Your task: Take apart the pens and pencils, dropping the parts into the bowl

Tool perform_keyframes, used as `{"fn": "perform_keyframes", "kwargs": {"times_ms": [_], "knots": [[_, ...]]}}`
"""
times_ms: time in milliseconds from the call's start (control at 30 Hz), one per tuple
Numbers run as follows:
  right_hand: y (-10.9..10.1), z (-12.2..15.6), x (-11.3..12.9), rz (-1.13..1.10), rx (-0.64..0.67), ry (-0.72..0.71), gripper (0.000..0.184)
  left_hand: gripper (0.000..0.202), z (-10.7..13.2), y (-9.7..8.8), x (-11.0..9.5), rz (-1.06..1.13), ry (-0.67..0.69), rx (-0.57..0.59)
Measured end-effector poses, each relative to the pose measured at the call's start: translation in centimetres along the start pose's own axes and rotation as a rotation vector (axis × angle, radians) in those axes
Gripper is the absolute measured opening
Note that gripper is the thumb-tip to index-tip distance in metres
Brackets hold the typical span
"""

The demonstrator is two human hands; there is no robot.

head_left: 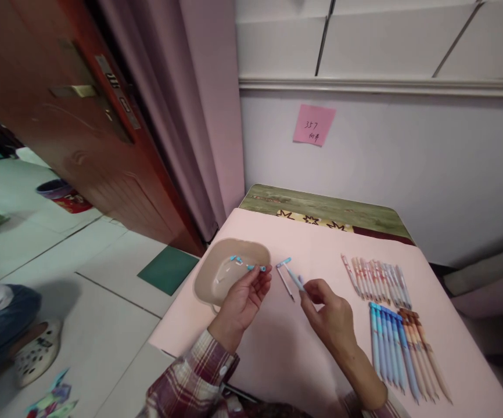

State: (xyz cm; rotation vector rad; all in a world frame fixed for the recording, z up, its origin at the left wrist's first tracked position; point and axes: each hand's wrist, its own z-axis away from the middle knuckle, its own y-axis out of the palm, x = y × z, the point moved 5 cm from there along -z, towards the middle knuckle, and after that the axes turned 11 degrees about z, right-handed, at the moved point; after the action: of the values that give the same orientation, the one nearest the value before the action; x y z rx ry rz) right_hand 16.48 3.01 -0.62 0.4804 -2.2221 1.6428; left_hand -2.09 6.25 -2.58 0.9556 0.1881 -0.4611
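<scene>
My left hand (246,295) is at the rim of a beige basin (208,278), its thumb and fingers pinching a small bright-blue pen part (255,267). Inside the basin lie a few more small blue pieces (235,259). To the right, my right hand (332,313) is closed on a pale blue pen barrel (295,280), held by its lower end. A short blue pen piece (283,262) shows beside the barrel's upper end; whether they are joined I cannot tell. Between my hands a thin white refill (287,285) slants across the pink tabletop.
At the right lie rows of blue pens (388,342), brown pens (423,354) and pale patterned pens (377,278). The pink-covered table (304,360) meets a wall with a pink note (314,125). Left are a wooden door (103,145) and another person's leg and clog (38,351).
</scene>
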Motion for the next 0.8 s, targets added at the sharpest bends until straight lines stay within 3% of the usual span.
{"fn": "perform_keyframes", "kwargs": {"times_ms": [100, 200, 500, 800], "knots": [[-1.5, 0.3, 1.6, -0.113, -0.062, -0.089, 0.01, 0.008, -0.1, -0.1, 0.1, -0.016, 0.007, 0.017], [-1.5, 0.5, 2.5, -0.083, -0.087, -0.144, 0.009, 0.008, 0.1, -0.1, 0.1, -0.045, 0.012, 0.049], [-1.5, 0.2, 2.2, -0.053, -0.125, -0.178, 0.009, 0.018, 0.9, 0.5, 0.1, -0.222, 0.135, 0.135], [-1.5, 0.0, 2.5, -0.219, -0.209, -0.146, 0.007, 0.022, 1.2, 0.9, 1.0, -0.251, 0.125, 0.147]]}}
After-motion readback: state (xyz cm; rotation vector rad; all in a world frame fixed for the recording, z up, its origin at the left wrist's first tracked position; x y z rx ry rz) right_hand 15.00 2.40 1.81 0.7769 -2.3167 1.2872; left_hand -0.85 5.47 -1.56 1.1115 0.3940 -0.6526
